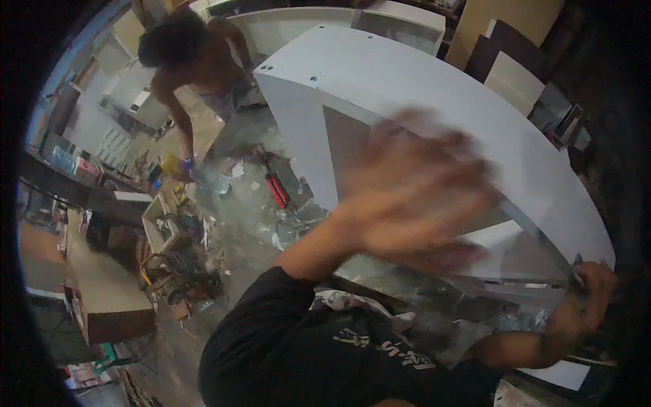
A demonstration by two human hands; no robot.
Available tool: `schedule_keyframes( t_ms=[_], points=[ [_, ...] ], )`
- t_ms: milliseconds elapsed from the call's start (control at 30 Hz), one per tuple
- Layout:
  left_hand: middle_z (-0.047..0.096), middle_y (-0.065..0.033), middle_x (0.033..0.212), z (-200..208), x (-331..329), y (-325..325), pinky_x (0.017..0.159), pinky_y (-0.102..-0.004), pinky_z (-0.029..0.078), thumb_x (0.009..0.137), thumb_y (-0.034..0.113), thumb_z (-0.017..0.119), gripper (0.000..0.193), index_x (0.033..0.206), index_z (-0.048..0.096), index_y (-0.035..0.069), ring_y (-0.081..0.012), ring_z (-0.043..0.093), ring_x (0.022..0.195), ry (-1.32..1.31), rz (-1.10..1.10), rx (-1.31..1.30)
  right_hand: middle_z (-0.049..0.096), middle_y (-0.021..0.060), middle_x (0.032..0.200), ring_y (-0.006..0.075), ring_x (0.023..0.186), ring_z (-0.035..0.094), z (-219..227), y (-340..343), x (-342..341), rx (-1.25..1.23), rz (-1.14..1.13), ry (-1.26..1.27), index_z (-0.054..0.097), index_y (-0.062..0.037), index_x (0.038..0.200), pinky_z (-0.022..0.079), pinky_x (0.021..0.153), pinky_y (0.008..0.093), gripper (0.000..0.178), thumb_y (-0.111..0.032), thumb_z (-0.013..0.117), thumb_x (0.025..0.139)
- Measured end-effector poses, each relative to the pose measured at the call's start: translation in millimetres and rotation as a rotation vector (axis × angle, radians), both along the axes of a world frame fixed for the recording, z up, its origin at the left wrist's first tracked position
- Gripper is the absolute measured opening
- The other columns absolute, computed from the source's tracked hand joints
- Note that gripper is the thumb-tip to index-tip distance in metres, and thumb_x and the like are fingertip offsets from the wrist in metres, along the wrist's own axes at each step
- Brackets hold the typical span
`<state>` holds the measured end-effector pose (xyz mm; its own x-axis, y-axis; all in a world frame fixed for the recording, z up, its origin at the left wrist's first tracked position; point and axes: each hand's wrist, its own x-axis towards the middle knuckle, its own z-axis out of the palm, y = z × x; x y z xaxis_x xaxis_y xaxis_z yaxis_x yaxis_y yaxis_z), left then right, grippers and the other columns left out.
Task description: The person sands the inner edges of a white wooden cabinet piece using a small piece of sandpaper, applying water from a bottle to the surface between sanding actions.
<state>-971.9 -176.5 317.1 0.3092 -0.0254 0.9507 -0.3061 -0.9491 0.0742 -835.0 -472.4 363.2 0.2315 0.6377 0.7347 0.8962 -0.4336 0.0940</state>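
Observation:
A large white cabinet carcass [407, 74], with several small holes along its far end, stretches across in front of me. My left hand [420, 197] is raised over its open side, blurred by motion, with the thumb apart from the fingers. Nothing shows in that hand, and whether it touches the cabinet I cannot tell. At the cabinet's near right corner my right hand [593, 292] curls its fingers round the edge. A small dark part by those fingertips is too unclear to name.
Another person [196, 61] bends down at the upper left, one hand by a bottle of yellow liquid [173, 165]. A red-handled tool [277, 191] lies on the littered floor. At left are an open box [163, 224] and a wooden cabinet [112, 292]. Boards [512, 81] lean at upper right.

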Motion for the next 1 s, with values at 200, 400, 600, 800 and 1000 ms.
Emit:
schedule_keyframes(
  t_ms=[200, 400, 600, 800, 1000],
  points=[
    [0.070, 0.0054, 0.087, -12.4, 70.3, -41.0, 0.078, -0.0314, 0.042, 0.068, 0.033, 0.081, 0.027, 0.086, 0.068, 0.019, -0.0147, 0.067, 0.082, -0.256, -0.036, -0.084, 0.061, 0.0138, 0.090, 0.0316, 0.091, 0.060, 3.6, -1.5, 21.4, 0.015, -0.022, -0.022, 0.060, 0.0012, 0.089, 0.045, 0.098, 0.0530, 0.014, 0.003, 0.056, 0.075],
    [0.061, 0.0056, 0.082, -16.1, 88.3, -43.7, 0.077, -0.0320, 0.044, 0.066, 0.029, 0.078, 0.025, 0.084, 0.064, 0.019, -0.0137, 0.062, 0.077, -0.399, 0.019, -0.074, 0.061, 0.0133, 0.095, 0.0288, 0.094, 0.060, -3.5, -96.1, 54.2, 0.093, -0.158, 0.145, 0.060, 0.0010, 0.099, 0.048, 0.091, 0.0433, 0.019, 0.008, 0.058, 0.082],
    [0.061, 0.0068, 0.080, -16.7, 70.3, -42.1, 0.081, -0.0330, 0.040, 0.064, 0.029, 0.080, 0.022, 0.078, 0.065, 0.020, -0.0130, 0.061, 0.076, -0.359, 0.075, -0.100, 0.061, 0.0146, 0.089, 0.0304, 0.088, 0.060, 6.4, 17.2, -2.9, 0.086, 0.030, 0.017, 0.063, 0.0005, 0.090, 0.046, 0.093, 0.0523, 0.031, 0.008, 0.058, 0.060],
    [0.071, -0.0035, 0.080, -21.2, 99.2, -38.7, 0.071, -0.0359, 0.054, 0.079, 0.032, 0.077, 0.025, 0.088, 0.067, 0.011, -0.0242, 0.068, 0.078, -0.251, 0.055, 0.082, 0.062, 0.0107, 0.083, 0.0280, 0.082, 0.059, 19.4, -44.5, 27.5, -0.001, -0.198, 0.013, 0.063, -0.0016, 0.083, 0.047, 0.094, 0.0469, 0.017, 0.002, 0.065, 0.066],
    [0.069, -0.0089, 0.078, -24.9, 84.9, -17.0, 0.070, -0.0390, 0.055, 0.086, 0.031, 0.070, 0.026, 0.087, 0.064, 0.006, -0.0266, 0.067, 0.077, -0.434, 0.078, 0.076, 0.058, 0.0069, 0.077, 0.0251, 0.077, 0.056, 17.2, -103.7, 47.9, 0.214, -0.206, 0.208, 0.067, -0.0055, 0.081, 0.044, 0.089, 0.0392, 0.014, -0.006, 0.070, 0.067]
  ],
)
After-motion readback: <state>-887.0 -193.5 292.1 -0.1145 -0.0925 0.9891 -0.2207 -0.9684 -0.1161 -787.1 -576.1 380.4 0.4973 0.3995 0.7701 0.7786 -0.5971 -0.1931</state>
